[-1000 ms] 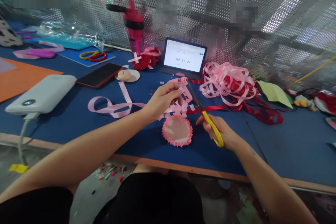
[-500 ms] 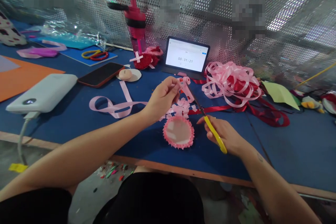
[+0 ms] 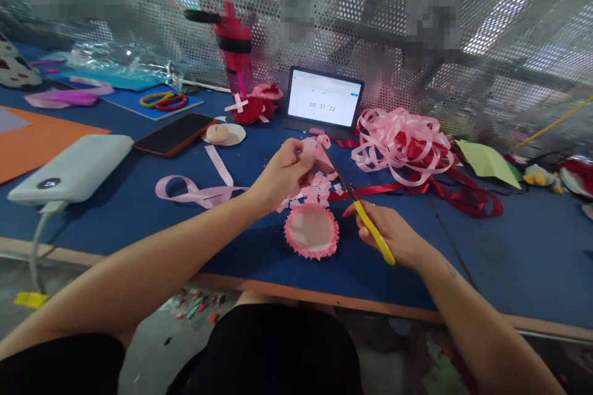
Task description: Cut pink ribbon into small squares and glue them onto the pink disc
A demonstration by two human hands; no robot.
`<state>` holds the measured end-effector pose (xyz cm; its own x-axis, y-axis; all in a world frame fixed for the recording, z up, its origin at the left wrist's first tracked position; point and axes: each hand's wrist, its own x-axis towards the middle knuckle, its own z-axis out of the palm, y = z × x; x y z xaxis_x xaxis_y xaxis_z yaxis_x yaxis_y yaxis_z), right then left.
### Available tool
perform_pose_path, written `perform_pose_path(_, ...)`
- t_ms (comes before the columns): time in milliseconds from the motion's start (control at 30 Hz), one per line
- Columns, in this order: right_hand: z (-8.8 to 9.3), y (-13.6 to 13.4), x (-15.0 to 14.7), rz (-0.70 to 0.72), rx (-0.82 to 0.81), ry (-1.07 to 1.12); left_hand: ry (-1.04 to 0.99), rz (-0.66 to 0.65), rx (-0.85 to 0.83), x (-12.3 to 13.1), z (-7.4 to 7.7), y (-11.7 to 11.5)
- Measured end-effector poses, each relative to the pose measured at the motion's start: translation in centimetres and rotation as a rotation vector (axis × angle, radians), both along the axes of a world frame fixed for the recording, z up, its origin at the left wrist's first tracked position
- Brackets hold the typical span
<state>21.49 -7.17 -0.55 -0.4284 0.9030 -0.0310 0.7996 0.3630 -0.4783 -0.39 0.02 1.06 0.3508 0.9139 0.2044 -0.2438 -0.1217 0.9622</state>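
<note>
A strip of pale pink ribbon [image 3: 309, 147] was pinched between the thumb and fingers of the left hand [image 3: 283, 176], its free part jutting past the fingertips toward the back edge of the blue worktop [image 3: 370, 284]. The fingers of the right hand [image 3: 393, 233] were wrapped around the smooth yellow handle of the scissors [image 3: 371, 226], whose slim dark blades slanted up near the ribbon; whether they touched it could not be told. Near the front edge lay a rounded disc [image 3: 311, 230], pale and flat within a frilled, spiky pink rim. Just beyond it, small flat pink pieces [image 3: 319, 188] were loosely heaped. Farther back, glossy pink ribbon loops [image 3: 393, 129] formed a tangle.
</note>
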Motion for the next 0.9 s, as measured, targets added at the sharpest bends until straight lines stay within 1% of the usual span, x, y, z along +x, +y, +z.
perform_pose_path(200, 0.15, -0.05, 0.08, 0.002, -0.005, 0.025, -0.005, 0.004, 0.003, -0.25, -0.51, 0.36)
perform_pose_path(333, 0.06, -0.03, 0.12, -0.002, -0.008, 0.048, -0.017, 0.071, -0.020, -0.26, -0.88, 0.76)
perform_pose_path(433, -0.06, 0.01, 0.16, 0.001, 0.005, 0.052, -0.005, 0.140, 0.011, -0.28, -0.68, 0.82)
perform_pose_path(500, -0.11, 0.05, 0.18, -0.007, 0.002, 0.050, 0.002, 0.159, 0.038, -0.34, -0.40, 0.76)
perform_pose_path(667, -0.04, 0.05, 0.13, -0.019, -0.010, 0.059, 0.019, 0.135, 0.031, -0.41, 0.05, 0.60)
perform_pose_path(833, -0.07, 0.04, 0.13, -0.003, -0.022, 0.041, 0.086, 0.093, 0.048, -0.18, -0.08, 0.32)
perform_pose_path(900, -0.10, 0.04, 0.14, 0.004, -0.016, 0.025, 0.095, 0.100, 0.056, -0.12, -0.12, 0.17)
